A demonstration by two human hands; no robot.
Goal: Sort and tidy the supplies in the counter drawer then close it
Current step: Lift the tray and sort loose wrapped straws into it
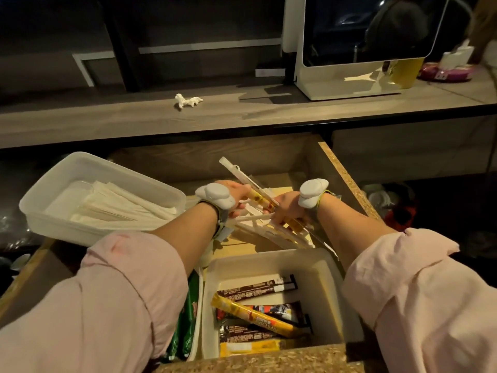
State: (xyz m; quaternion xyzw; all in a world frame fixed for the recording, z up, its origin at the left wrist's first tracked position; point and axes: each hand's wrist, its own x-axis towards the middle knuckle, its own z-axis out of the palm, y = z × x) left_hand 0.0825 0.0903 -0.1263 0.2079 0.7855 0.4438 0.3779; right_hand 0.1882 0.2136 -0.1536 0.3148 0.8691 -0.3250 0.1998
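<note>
The counter drawer stands pulled out below me. Both hands reach into its far part over a loose heap of wrapped straws and stick packets. My left hand is closed on a bundle of wrapped straws and a yellow stick packet that slants up to the left. My right hand grips the lower end of the same bundle. At the near end sits a white bin with brown and yellow stick packets. A clear tub of paper-wrapped straws rests tilted on the drawer's left edge.
Green packets stand in a slot left of the white bin. A crumpled tissue lies on the countertop. A white screen on a stand sits at the counter's right, with a purple container beyond it.
</note>
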